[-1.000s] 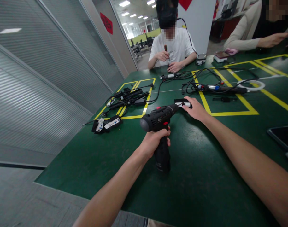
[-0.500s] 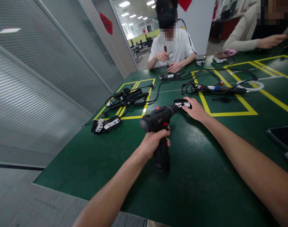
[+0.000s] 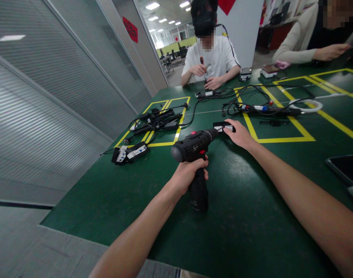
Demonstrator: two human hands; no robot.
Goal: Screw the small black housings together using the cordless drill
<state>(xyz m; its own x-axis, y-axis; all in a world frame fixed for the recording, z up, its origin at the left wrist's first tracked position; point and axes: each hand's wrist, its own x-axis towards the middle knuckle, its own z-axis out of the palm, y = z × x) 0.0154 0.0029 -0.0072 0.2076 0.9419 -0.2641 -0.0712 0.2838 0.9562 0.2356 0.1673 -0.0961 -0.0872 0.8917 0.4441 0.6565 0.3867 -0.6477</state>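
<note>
My left hand (image 3: 190, 174) is wrapped round the grip of a black cordless drill (image 3: 193, 144) with red buttons. The drill's chuck points away to the right, at a small black case with a white inside (image 3: 221, 126) on the green table. Whether the bit touches that case I cannot tell. At the case's right end, my right hand (image 3: 237, 133) grips it between thumb and fingers. Part of the case is hidden behind the drill's nose and my fingers.
Two opened black casings (image 3: 130, 152) lie at the left, beside a heap of black cables and adapters (image 3: 157, 119). Cabled tools (image 3: 266, 110) lie at the right within yellow tape, with a dark phone-like device (image 3: 346, 168) nearer me. Across the table a person (image 3: 209, 58) holds a screwdriver.
Both my hands, the drill and the small case stay almost where they were. The person at the far right has shifted slightly.
</note>
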